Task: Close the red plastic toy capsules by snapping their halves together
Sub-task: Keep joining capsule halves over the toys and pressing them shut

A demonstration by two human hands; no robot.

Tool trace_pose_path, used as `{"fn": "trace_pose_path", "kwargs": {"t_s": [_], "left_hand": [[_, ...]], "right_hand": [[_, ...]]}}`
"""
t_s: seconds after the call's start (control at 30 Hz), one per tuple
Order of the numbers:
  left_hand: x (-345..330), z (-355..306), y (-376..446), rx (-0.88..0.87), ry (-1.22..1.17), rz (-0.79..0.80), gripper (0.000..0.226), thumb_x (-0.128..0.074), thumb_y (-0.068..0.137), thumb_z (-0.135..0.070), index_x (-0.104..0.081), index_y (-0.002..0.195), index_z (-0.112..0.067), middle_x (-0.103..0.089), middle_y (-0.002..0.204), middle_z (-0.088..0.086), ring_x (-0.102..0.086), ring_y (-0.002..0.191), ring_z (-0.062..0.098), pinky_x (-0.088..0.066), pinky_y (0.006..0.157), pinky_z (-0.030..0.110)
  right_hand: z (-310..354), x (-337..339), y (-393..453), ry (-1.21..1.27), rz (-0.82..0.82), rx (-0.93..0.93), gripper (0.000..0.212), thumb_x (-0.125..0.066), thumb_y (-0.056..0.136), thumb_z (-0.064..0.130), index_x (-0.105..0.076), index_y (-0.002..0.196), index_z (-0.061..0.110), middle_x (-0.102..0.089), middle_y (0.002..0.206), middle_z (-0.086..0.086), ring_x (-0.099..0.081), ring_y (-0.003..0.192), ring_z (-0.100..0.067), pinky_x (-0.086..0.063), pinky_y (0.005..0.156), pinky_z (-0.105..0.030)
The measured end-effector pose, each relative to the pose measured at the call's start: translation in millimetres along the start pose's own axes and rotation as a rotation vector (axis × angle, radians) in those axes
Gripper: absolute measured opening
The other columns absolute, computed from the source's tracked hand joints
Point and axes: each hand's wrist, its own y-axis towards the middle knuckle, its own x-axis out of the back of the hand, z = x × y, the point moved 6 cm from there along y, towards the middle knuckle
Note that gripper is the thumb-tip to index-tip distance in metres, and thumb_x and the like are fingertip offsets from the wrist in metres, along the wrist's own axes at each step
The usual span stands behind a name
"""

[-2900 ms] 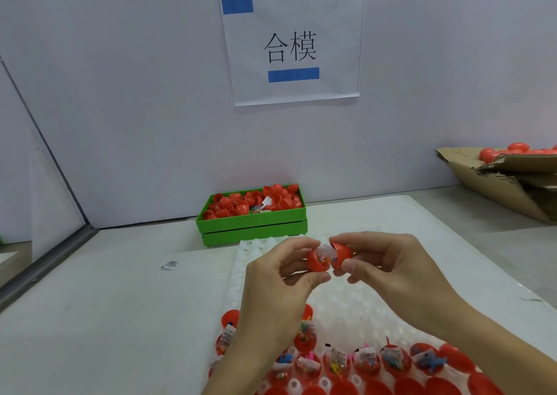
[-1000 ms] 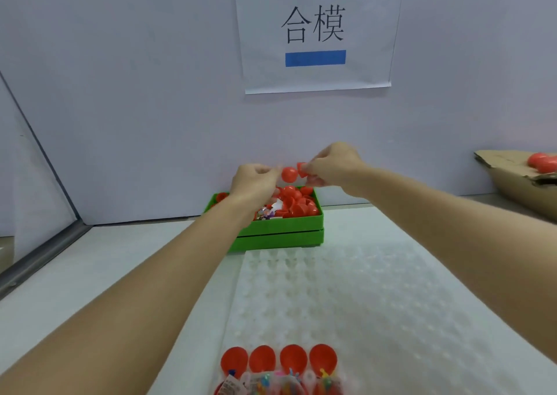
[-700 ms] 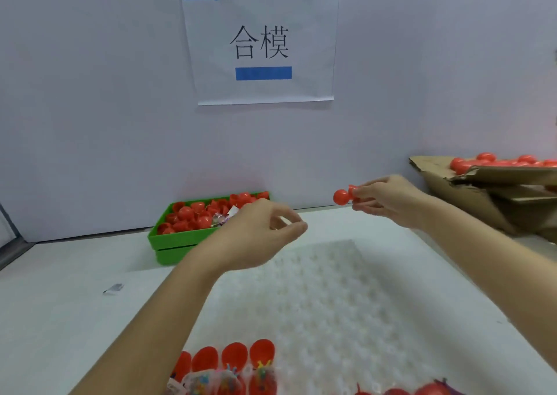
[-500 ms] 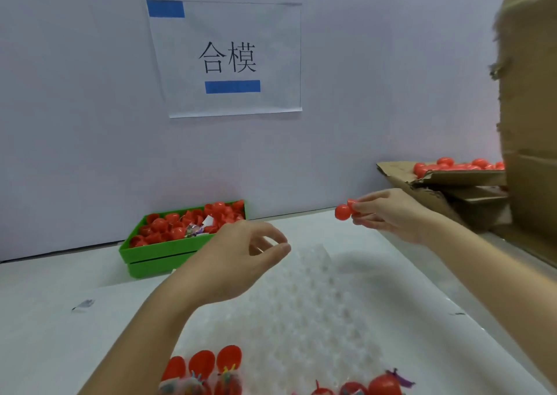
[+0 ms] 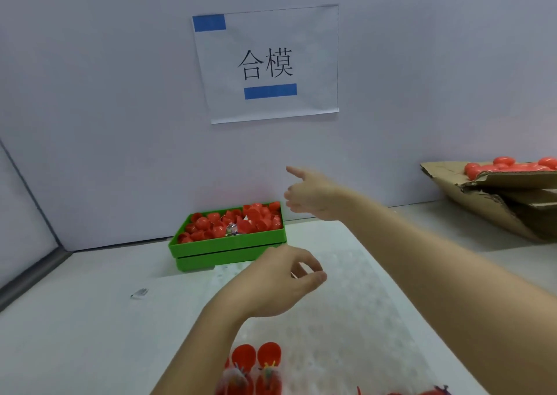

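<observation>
At 6 o'clock, at the near edge, open red capsule halves (image 5: 255,357) with small toys in them are seated in a white dimpled tray (image 5: 346,319) laid on the bench (image 5: 75,319). Above the tray the left hand (image 5: 278,280) is held with loosely curled fingers, nothing being gripped. Farther off, at 12 o'clock, the right hand (image 5: 310,194) is stretched out, open and empty. Beyond, at 11 o'clock, a green bin (image 5: 229,247) is heaped with red capsule shells. At 2 o'clock, more red capsules (image 5: 509,165) are seen in a cardboard box (image 5: 494,204).
</observation>
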Motion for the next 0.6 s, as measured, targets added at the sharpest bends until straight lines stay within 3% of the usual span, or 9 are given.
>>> {"fn": "trace_pose_path", "kwargs": {"t_s": [0.07, 0.17, 0.3, 0.4, 0.6], "left_hand": [[1.9, 8.2, -4.4, 0.01, -0.002, -0.013, 0.022, -0.054, 0.095, -0.051, -0.066, 0.109, -0.039, -0.07, 0.099, -0.014, -0.065, 0.09, 0.002, -0.055, 0.08, 0.028], [4.5, 17.1, -12.2, 0.021, -0.033, -0.04, 0.019, -0.055, 0.095, -0.049, -0.068, 0.106, -0.039, -0.07, 0.095, -0.015, -0.066, 0.088, 0.001, -0.056, 0.079, 0.027], [7.8, 20.6, -24.5, 0.026, -0.07, -0.114, 0.016, -0.059, 0.095, -0.044, -0.071, 0.098, -0.035, -0.071, 0.09, -0.016, -0.067, 0.083, -0.001, -0.056, 0.077, 0.025], [6.2, 19.4, -33.4, 0.024, -0.054, -0.185, 0.016, -0.061, 0.095, -0.039, -0.074, 0.091, -0.03, -0.07, 0.084, -0.016, -0.065, 0.079, -0.002, -0.055, 0.075, 0.021], [-7.3, 28.0, -43.8, 0.081, 0.12, -0.11, 0.015, -0.064, 0.093, -0.037, -0.071, 0.089, -0.024, -0.068, 0.086, -0.011, -0.064, 0.077, 0.002, -0.056, 0.075, 0.022]], "right_hand": [[-4.0, 8.7, -8.4, -0.146, -0.073, 0.038, 0.062, -0.045, 0.098, 0.0, -0.031, 0.153, 0.023, -0.057, 0.124, -0.016, -0.06, 0.107, -0.029, -0.045, 0.106, -0.051], [-21.1, 27.3, -39.7, -0.306, -0.119, 0.046, 0.052, -0.051, 0.096, 0.006, -0.047, 0.144, 0.026, -0.06, 0.131, -0.005, -0.064, 0.109, -0.021, -0.052, 0.1, -0.04], [-41.5, 42.7, -95.4, -0.51, -0.076, 0.067, 0.031, -0.051, 0.096, 0.012, -0.066, 0.119, 0.028, -0.074, 0.096, 0.01, -0.071, 0.083, -0.002, -0.058, 0.078, -0.027], [-44.3, 41.5, -130.9, -0.641, -0.069, 0.123, 0.026, -0.055, 0.093, 0.015, -0.073, 0.099, 0.032, -0.074, 0.077, 0.015, -0.068, 0.074, 0.005, -0.05, 0.061, -0.012], [-56.1, 24.7, -161.5, -0.669, -0.081, 0.222, 0.024, -0.06, 0.094, 0.013, -0.077, 0.095, 0.028, -0.068, 0.076, 0.021, -0.063, 0.079, 0.01, -0.047, 0.065, -0.006]]}}
